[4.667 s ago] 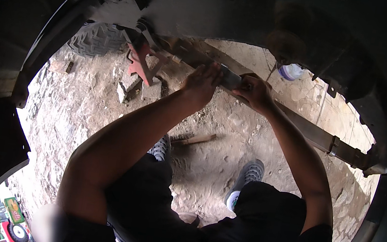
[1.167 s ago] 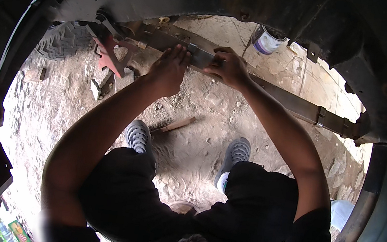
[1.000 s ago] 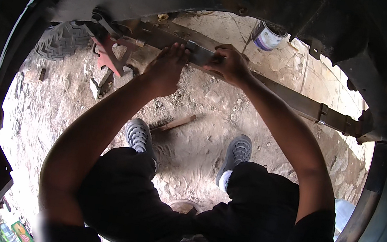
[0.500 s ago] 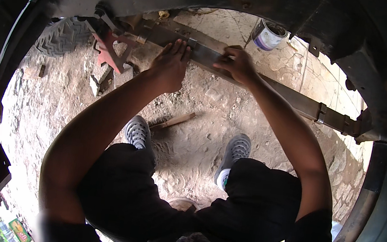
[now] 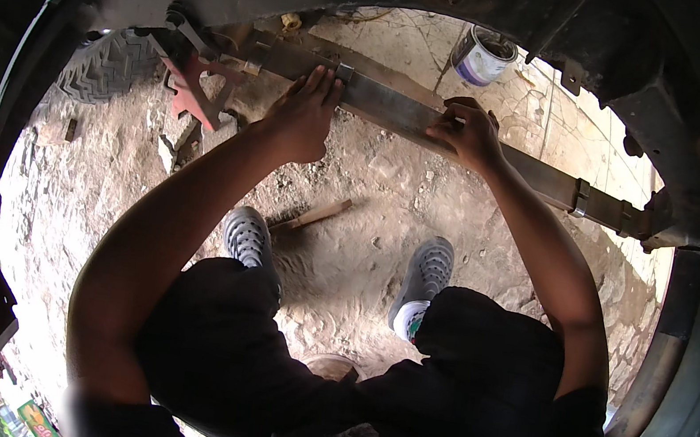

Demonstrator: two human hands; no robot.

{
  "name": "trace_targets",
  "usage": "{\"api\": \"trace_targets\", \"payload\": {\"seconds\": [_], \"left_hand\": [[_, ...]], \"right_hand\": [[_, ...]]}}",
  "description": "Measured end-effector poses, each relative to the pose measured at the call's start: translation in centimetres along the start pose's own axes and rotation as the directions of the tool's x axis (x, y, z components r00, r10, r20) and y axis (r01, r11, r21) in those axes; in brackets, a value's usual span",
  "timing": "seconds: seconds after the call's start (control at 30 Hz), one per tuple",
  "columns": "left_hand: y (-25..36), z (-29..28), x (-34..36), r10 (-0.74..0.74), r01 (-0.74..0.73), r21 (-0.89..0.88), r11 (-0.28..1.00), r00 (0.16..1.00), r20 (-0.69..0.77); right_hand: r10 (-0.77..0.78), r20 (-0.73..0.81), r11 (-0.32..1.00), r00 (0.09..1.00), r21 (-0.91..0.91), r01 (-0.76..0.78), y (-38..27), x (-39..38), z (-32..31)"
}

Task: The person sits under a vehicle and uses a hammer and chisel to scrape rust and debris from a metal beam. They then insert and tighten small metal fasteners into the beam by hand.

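Note:
A long, dark flat steel bar (image 5: 390,108), banded with metal clips, runs slantwise beneath the black vehicle body. My left hand (image 5: 301,118) rests on it just left of a shiny clip (image 5: 345,72), fingers stretched out. My right hand (image 5: 469,137) is farther right on the same bar, fingers curled at its surface and edge; whether something small is between them I cannot make out. At the bar's left end stands a red metal stand (image 5: 197,85), with grey blocks (image 5: 170,149) below it.
A black vehicle body (image 5: 523,6) arches overhead and down both sides. A treaded tyre (image 5: 103,68) lies back left, a paint can (image 5: 482,63) on tiles beyond the bar. A wooden stick (image 5: 315,214) lies on rough ground between my shoes (image 5: 430,274). Colourful items (image 5: 36,416) sit bottom left.
My right hand has slid right along the bar, away from my left hand, which stays beside the clip. The whole view has shifted slightly since the earliest frame.

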State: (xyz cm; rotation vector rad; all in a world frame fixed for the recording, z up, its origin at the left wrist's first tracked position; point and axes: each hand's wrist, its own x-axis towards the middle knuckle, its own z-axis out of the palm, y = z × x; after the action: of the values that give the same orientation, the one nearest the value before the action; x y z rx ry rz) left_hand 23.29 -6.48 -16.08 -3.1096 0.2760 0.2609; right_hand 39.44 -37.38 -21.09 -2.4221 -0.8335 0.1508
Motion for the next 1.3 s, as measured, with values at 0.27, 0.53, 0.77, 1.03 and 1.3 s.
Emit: {"api": "trace_targets", "payload": {"seconds": [0.27,0.53,0.77,1.03,1.3], "left_hand": [[0.7,-1.2,0.6,-0.018,0.009,0.112,0.994,0.997,0.08],[-0.2,-0.5,-0.5,0.005,-0.005,0.004,1.0,1.0,0.014],[-0.4,0.0,-0.4,0.016,-0.021,-0.117,0.993,0.999,-0.046],[-0.5,-0.6,-0.5,0.003,-0.003,-0.034,0.999,1.0,0.023],[-0.3,-0.5,-1.5,-0.015,0.017,-0.166,0.986,1.0,0.013]], "right_hand": [[-0.109,-0.067,0.983,0.992,0.139,0.117,-5.9,5.1,5.1],[-0.05,-0.041,0.994,0.998,0.098,0.054,-5.1,3.8,3.8],[0.134,-0.039,0.989,0.99,0.068,-0.131,1.3,-0.3,0.2],[-0.014,-0.027,0.962,1.0,0.272,0.021,-3.7,6.2,5.5],[-0.07,0.028,0.981,0.997,0.181,0.064,-5.0,6.1,4.3]]}}
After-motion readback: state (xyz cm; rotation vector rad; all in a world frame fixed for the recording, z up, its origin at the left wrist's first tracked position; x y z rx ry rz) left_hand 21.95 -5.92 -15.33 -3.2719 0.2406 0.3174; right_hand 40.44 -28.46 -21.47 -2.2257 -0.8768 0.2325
